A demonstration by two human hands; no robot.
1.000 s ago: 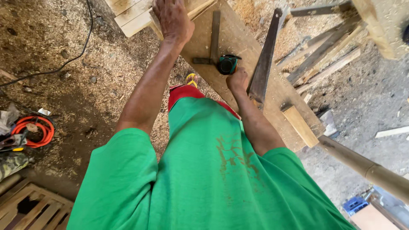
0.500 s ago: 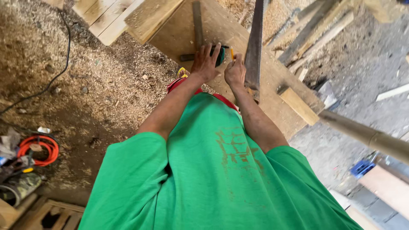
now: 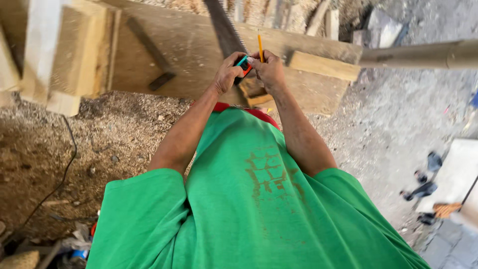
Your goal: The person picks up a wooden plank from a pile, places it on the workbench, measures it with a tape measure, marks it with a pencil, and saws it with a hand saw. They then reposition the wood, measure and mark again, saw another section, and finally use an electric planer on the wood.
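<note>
Sawdust-strewn workbench [image 3: 164, 45], frame top: I noted left hand [image 3: 226, 74] gripping teal tape measure [image 3: 242, 62], right hand [image 3: 269, 69] pinching yellow pencil [image 3: 260, 47]; light, stiff, held mid-shaft.

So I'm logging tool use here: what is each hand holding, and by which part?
The right hand pinches a yellow pencil at its lower end, tip upward. The left hand grips a small teal tool, mostly hidden; the exact hold can't be told.

packages: I see none I can make out | labels: none | signs: none | screens: none | note: small litter on the ground at the lower left edge is too blurred for me to tell what it is
</note>
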